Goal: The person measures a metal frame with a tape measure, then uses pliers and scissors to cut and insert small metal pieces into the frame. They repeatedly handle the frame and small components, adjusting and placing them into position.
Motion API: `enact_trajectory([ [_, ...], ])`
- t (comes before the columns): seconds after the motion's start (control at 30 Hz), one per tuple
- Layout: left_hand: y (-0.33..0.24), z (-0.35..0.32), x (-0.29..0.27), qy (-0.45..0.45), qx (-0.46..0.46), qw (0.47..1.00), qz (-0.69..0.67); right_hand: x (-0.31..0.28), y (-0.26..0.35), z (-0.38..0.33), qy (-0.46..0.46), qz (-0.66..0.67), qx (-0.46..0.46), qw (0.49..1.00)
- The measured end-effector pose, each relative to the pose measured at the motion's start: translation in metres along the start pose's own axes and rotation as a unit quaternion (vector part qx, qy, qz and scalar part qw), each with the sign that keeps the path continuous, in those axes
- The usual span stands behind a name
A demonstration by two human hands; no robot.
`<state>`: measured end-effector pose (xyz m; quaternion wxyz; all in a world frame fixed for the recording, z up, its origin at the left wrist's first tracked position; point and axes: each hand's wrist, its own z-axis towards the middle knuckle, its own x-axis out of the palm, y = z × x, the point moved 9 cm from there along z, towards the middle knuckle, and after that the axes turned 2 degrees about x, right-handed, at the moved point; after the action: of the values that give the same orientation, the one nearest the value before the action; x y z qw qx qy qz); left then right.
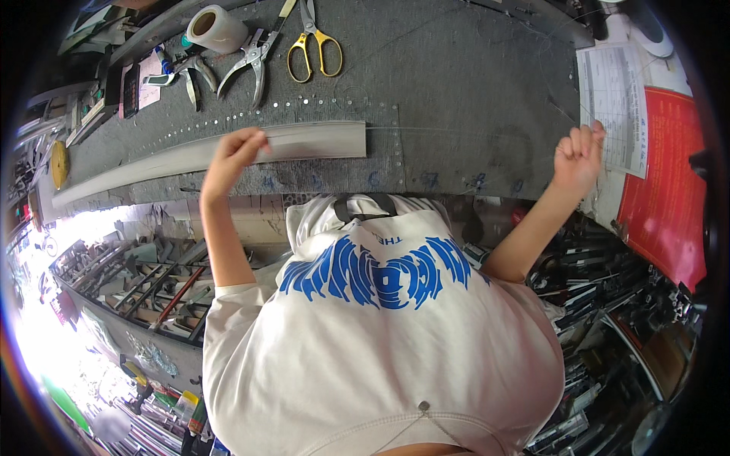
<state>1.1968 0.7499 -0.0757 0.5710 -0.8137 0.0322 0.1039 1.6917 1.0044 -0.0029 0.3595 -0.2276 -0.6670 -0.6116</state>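
Note:
Both hands are raised over the near part of the dark, carpet-like workbench [471,91]. My left hand [237,156] is closed in a pinch above a long pale-grey strip [319,141]; motion smears its fingertips. Off to the right, my right hand [579,158] is curled shut beside a printed sheet of paper [614,106]. A fine, thread-like strand [441,130] stretches faintly from one hand toward the other, above the bench. Its ends vanish in the fingers. The grey strip lies along the bench's near side, its squared end between my hands.
Farther back lie yellow-handled scissors [325,57], metal pliers [255,64], a second plier-like tool [194,78] and a roll of clear film [219,29]. A red sheet [660,182] hangs at the right. Bins of metal offcuts [144,281] stand below the bench.

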Motion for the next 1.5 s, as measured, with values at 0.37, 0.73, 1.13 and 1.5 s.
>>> enact_trajectory([
  [0.37, 0.027, -0.001, -0.017, -0.105, -0.012, 0.994, 0.030, -0.115, -0.049, 0.027, -0.191, -0.561, -0.008, 0.805],
  [0.73, -0.047, 0.029, 0.138, 0.112, 0.073, 0.986, 0.098, -0.024, -0.110, -0.119, -0.106, -0.846, 0.038, 0.522],
  [1.13, -0.059, -0.021, 0.227, 0.492, 0.025, 0.865, -0.093, 0.121, -0.130, -0.137, 0.069, 0.196, 0.287, 0.935],
  [1.5, -0.009, 0.018, 0.051, -0.079, 0.060, 0.987, 0.127, -0.141, -0.073, -0.059, -0.371, -0.147, -0.032, 0.917],
])
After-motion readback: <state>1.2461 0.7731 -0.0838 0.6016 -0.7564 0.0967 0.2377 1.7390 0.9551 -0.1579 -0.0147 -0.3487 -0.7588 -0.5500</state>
